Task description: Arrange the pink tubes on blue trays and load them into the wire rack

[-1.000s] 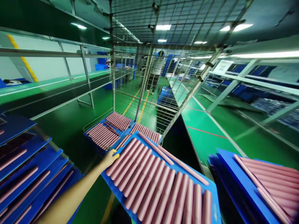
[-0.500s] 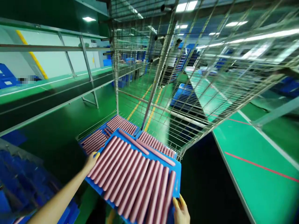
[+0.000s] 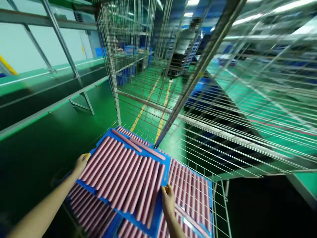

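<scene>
Between my two hands is a blue tray (image 3: 156,222) bearing a row of long pink sticks (image 3: 123,177), with two more sticks laid crosswise along its far edge. My left hand (image 3: 81,162) grips the tray's left edge, thumb on top. Closed on the right edge, my right hand (image 3: 168,195) has its fingers partly hidden under the tray. The tray is tilted slightly and hangs over other loaded trays in a wire rack. One of these, a tray with pink sticks (image 3: 192,190), lies to the right; another stick-filled tray (image 3: 92,210) shows below at the left.
A tall metal post (image 3: 195,82) and wire mesh panels (image 3: 158,107) of the rack rise just beyond the trays. A conveyor (image 3: 37,91) runs along the left. Farther back, a person (image 3: 182,43) stands near the yellow floor lines (image 3: 164,114).
Both hands have carried the tray forward over the rack's lower trays, and it now sits farther left in view. The camera has come closer to the rack, and more stick-filled trays show.
</scene>
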Demonstrator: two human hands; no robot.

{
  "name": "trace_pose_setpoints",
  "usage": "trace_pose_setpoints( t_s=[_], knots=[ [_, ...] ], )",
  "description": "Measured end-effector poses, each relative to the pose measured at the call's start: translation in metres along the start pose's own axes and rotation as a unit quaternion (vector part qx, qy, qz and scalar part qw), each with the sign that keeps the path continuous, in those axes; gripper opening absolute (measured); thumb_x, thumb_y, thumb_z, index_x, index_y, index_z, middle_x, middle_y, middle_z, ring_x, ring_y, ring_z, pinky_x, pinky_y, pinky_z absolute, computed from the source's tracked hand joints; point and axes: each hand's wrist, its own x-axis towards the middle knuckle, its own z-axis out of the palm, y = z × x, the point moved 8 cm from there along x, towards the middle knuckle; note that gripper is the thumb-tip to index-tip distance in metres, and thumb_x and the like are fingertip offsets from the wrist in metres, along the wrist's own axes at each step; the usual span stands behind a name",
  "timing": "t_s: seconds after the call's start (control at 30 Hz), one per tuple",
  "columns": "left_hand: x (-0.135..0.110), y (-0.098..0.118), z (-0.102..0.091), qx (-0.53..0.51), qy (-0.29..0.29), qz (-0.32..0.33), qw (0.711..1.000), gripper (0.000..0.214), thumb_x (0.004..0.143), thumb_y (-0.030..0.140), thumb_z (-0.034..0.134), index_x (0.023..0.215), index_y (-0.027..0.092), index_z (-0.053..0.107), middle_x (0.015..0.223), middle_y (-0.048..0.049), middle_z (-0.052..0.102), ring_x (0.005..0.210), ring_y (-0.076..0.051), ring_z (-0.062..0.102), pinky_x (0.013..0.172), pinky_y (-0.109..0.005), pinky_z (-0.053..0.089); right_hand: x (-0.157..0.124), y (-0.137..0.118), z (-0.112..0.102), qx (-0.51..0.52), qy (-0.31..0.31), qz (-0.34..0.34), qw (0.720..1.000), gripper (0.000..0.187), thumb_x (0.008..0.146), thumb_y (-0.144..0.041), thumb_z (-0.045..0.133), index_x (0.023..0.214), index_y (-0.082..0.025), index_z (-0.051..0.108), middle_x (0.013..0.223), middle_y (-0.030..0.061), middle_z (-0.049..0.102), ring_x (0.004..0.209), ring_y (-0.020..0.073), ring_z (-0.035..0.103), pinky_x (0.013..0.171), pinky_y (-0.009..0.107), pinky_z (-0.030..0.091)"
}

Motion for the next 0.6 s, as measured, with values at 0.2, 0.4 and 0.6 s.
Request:
trace_pose_setpoints(
  t_s=[0.2,0.4,0.6],
  knots=[
    [0.108,-0.006,0.047,0.024,-0.016,-0.007,1.0,0.035,0.076,0.043,0.05,0.092,0.014,0.06,0.105,-0.0119,0.067,0.104,-0.027,0.06,0.091,-0.035,0.046,0.064,0.0,0.087,-0.06,-0.017,-0.003,0.998,0.048,0.055,-0.053,0.051,0.085,-0.016,0.055,0.068,0.0028,0.06,0.066,0.0189,0.058,0.057,0.027,0.043],
    [0.167,-0.011,0.097,0.041,-0.038,-0.008,0.998,0.036,0.077,0.044,0.051,0.093,0.013,0.062,0.101,-0.0107,0.068,0.1,-0.027,0.061,0.087,-0.035,0.048,0.099,-0.006,0.12,-0.142,-0.025,0.001,0.99,0.025,0.057,-0.042,0.046,0.067,-0.019,0.049,0.047,-0.004,0.045,0.043,0.0129,0.04,0.043,0.026,0.028],
    [0.202,-0.006,0.141,0.065,-0.057,0.018,0.996,0.036,0.079,0.044,0.051,0.093,0.014,0.064,0.1,-0.0084,0.069,0.098,-0.024,0.062,0.083,-0.03,0.049,0.118,-0.012,0.129,-0.188,-0.024,0.0,0.982,0.034,0.061,-0.035,0.043,0.083,-0.015,0.059,0.053,-0.0019,0.051,0.048,0.0149,0.045,0.045,0.025,0.032]
  ],
)
